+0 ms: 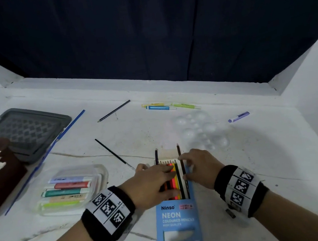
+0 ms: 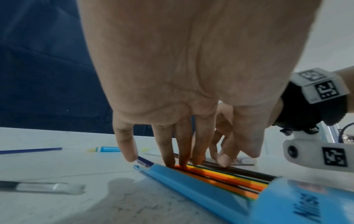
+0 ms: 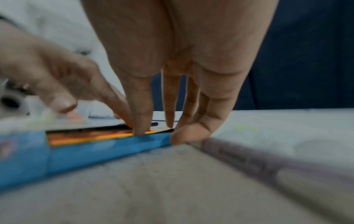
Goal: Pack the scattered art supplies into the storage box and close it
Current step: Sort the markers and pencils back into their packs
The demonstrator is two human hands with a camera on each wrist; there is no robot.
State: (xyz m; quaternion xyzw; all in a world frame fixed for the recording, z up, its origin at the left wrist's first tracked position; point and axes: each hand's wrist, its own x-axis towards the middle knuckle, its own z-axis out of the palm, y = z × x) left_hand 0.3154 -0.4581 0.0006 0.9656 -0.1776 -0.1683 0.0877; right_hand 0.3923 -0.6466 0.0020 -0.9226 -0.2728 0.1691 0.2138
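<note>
- Grey storage box (image 1: 27, 133) sits far left on the table (image 1: 257, 158), well apart from both hands
- Blue pencil carton (image 1: 177, 223) lies open between the wrists
- Left hand (image 1: 151, 184) presses straight fingers on the coloured pencils (image 1: 175, 180), likely to keep them level
- Right hand (image 1: 199, 167) pinches a brown pencil (image 1: 180, 157) at the carton's edge, probably seating it
</note>
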